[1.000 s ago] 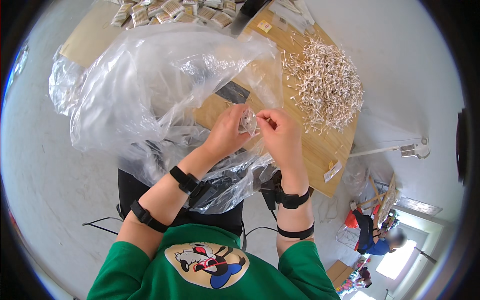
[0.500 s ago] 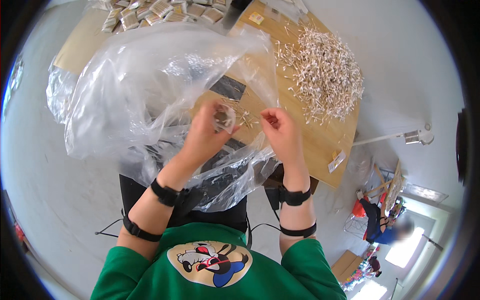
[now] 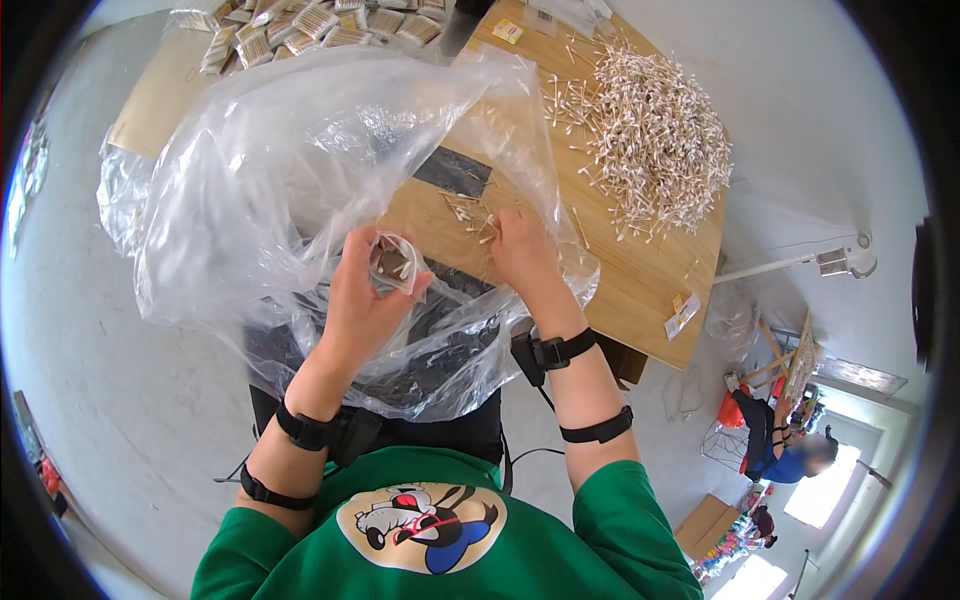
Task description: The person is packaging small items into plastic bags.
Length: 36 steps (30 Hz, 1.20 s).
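Observation:
My left hand (image 3: 362, 295) is wrapped round a small clear plastic pouch (image 3: 416, 256) with a rounded mouth facing up. A few cotton swabs (image 3: 402, 270) show inside it. To the right, my right hand (image 3: 525, 252) reaches down to the table with its fingertips pinched together at some loose cotton swabs (image 3: 463, 212); the fingers partly hide what they grip. Those swabs lie scattered on the wood. A big crumpled sheet of clear plastic (image 3: 260, 170) spreads left of and around both hands.
A large heap of white-tipped cotton swabs (image 3: 660, 150) covers the right of the wooden table (image 3: 625, 290). Packed swab bundles (image 3: 315, 22) lie at the far left. A small card packet (image 3: 683, 315) rests near the right edge, beside a white lamp arm (image 3: 770, 270). Another person (image 3: 780, 440) sits farther right.
My left hand has shifted left and slightly down with the pouch, whose mouth now faces up more plainly. My right hand has moved left onto the loose swabs.

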Each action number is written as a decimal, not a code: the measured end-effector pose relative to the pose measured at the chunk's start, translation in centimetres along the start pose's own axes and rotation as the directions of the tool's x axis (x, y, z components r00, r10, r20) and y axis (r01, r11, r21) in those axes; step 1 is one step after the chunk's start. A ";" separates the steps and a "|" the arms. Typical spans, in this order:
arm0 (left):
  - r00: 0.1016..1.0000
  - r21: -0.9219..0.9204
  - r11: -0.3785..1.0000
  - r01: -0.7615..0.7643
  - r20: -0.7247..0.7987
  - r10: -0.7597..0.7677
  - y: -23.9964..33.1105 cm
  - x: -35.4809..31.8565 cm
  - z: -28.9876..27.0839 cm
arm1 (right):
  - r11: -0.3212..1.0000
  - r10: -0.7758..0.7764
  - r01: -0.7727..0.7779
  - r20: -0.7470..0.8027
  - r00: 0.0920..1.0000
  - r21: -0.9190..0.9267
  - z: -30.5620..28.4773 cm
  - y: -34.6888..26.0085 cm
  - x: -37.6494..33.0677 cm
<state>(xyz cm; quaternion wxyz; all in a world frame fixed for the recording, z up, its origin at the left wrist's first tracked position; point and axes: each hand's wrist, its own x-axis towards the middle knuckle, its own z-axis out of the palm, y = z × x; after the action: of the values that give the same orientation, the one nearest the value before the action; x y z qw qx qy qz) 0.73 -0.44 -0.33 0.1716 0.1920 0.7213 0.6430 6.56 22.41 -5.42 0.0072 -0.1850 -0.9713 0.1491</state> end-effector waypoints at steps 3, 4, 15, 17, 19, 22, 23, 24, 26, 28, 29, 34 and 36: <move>1.000 -0.001 1.000 0.007 0.001 -0.007 0.3 0.0 -0.2 | 0.984 -0.167 0.171 -0.083 0.982 0.053 -0.1 -0.2 0.7; 1.000 0.004 1.000 0.016 0.003 -0.016 0.4 0.1 -0.2 | 0.970 -0.233 0.237 -0.068 0.970 0.053 -0.1 -0.5 1.1; 1.000 -0.003 1.000 -0.001 0.021 0.001 0.0 0.2 -0.2 | 0.881 -0.443 0.454 -0.107 0.890 0.134 -0.4 -1.7 3.6; 1.000 -0.010 1.000 -0.001 0.013 0.001 -0.2 0.1 -0.1 | 0.912 -0.394 0.394 -0.029 0.919 0.113 -0.3 -1.7 3.3; 0.999 0.015 0.999 -0.035 0.012 0.035 -0.3 0.3 0.0 | 0.919 -0.371 0.372 -0.029 0.928 0.132 0.0 -1.6 3.2; 1.000 0.019 1.000 -0.025 0.003 0.025 -0.8 0.5 0.2 | 0.935 -0.339 0.339 -0.018 0.941 0.100 0.6 -1.8 3.5; 1.000 0.019 1.000 -0.025 0.004 0.025 -0.8 0.5 0.3 | 0.941 -0.333 0.333 -0.006 0.943 0.051 0.8 -2.0 3.6; 0.999 0.046 0.998 -0.052 0.002 0.052 -0.8 0.6 0.5 | 0.942 -0.333 0.333 -0.007 0.943 0.051 1.0 -2.2 3.7; 0.997 0.076 0.994 -0.081 -0.003 0.081 -0.9 0.6 0.5 | 0.955 -0.294 0.295 0.113 0.949 0.003 0.5 -3.2 3.9; 0.999 0.031 0.999 -0.044 -0.008 0.045 -1.0 0.6 0.6 | 0.961 -0.274 0.275 0.133 0.953 0.007 0.8 -3.1 4.3; 0.999 0.030 0.998 -0.048 -0.008 0.048 -0.8 0.6 0.6 | 0.967 -0.252 0.253 0.154 0.955 0.010 0.9 -3.0 4.5; 0.996 0.067 0.993 -0.094 0.001 0.094 -0.3 0.9 1.0 | 0.979 -0.097 0.040 0.285 0.954 0.198 -0.2 -1.7 5.7; 0.993 0.071 0.990 -0.120 -0.013 0.121 -0.5 1.1 1.1 | 0.963 -0.052 -0.041 0.333 0.942 0.267 -0.6 -1.4 6.0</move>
<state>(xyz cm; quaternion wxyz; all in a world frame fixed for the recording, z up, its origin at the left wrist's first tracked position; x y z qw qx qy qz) 0.30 0.99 -0.96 0.1196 0.2355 0.7318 0.6283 0.56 23.48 -4.64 -0.1333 -0.1515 -0.9293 0.3094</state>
